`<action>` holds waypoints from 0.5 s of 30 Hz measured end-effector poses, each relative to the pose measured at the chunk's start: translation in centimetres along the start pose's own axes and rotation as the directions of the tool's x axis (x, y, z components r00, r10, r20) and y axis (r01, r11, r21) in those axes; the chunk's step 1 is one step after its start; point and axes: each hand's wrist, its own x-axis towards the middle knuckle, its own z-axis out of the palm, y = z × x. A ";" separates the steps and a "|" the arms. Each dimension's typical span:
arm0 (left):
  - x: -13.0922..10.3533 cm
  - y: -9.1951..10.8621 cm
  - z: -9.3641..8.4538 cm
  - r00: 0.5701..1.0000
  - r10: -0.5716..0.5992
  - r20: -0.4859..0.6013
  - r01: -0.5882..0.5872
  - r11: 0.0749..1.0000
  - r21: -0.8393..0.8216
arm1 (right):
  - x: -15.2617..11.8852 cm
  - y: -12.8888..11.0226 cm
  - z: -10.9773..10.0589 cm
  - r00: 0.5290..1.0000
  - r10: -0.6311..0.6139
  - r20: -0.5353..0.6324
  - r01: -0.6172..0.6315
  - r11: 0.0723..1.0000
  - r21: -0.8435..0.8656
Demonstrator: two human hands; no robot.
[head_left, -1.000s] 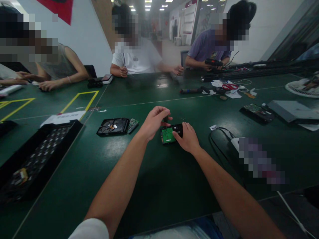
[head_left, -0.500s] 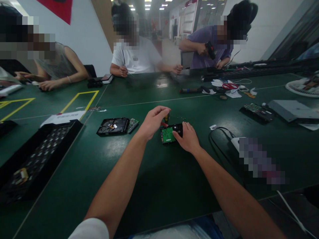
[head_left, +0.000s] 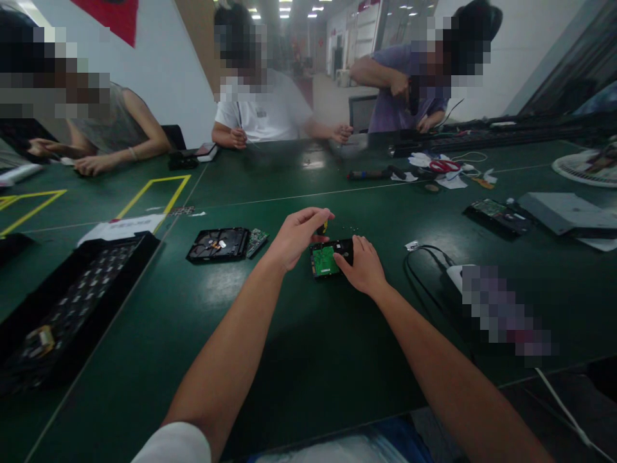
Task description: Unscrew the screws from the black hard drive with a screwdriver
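Observation:
A hard drive lies on the green table in front of me, its green circuit board facing up. My right hand grips its right end, thumb resting on the board's edge. Over the drive's far left corner, my left hand is closed around a small screwdriver with a yellow and black handle. Fingers cover most of the tool, and its tip cannot be made out. Several tiny screws are scattered just beyond the drive.
Left of my hands lie an opened drive casing and a loose circuit board. A long black tray stands further left. At right are a cable, another drive and a grey metal box. Three people sit opposite.
My left hand has turned slightly around the screwdriver, its fingertips shifting a little right. My right hand and the drive stay put. The person at far right has tilted a power tool upright.

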 end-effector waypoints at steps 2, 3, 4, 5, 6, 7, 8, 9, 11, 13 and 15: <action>0.1 0.0 -0.2 1.000 0.006 -0.009 -0.006 0.999 0.041 | 0.0 0.1 0.1 1.000 0.000 0.000 0.000 1.000 0.003; 0.1 0.0 -0.2 1.000 0.009 -0.019 -0.008 0.998 0.059 | 0.1 0.1 0.1 1.000 0.000 -0.001 0.000 1.000 0.003; 0.1 0.0 -0.3 0.999 0.010 -0.031 -0.007 0.997 0.072 | 0.1 0.1 0.1 1.000 -0.001 -0.002 0.001 1.000 0.002; 0.2 0.0 -0.4 0.999 0.008 -0.042 -0.005 0.997 0.080 | 0.1 0.2 0.2 1.000 -0.003 -0.004 0.003 1.000 0.000; 0.2 0.0 -0.4 0.999 0.005 -0.050 -0.001 0.997 0.077 | 0.1 0.3 0.2 1.000 -0.005 -0.004 0.005 1.000 -0.002; 0.2 0.1 -0.4 0.999 0.001 -0.053 0.003 0.998 0.064 | 0.1 0.3 0.3 1.000 -0.008 -0.005 0.008 1.000 -0.004; 0.2 0.2 -0.4 0.999 -0.005 -0.052 0.007 0.999 0.041 | 0.1 0.3 0.3 1.000 -0.009 -0.004 0.009 1.000 -0.006; 0.1 0.2 -0.3 0.999 -0.014 -0.049 0.015 1.000 0.013 | 0.1 0.4 0.3 1.000 -0.008 -0.002 0.008 1.000 -0.007; 0.0 0.3 -0.2 0.999 -0.034 -0.032 0.033 0.998 -0.045 | 0.1 0.4 0.4 1.000 -0.005 -0.004 0.005 1.000 -0.005; 0.0 0.2 -0.1 0.999 -0.037 -0.011 0.036 0.996 -0.087 | 0.1 0.4 0.4 1.000 -0.007 -0.013 0.007 1.000 -0.003; 0.0 0.0 -0.2 1.000 -0.024 0.006 0.024 0.994 -0.106 | 0.1 0.4 0.4 1.000 -0.010 -0.022 0.009 1.000 -0.005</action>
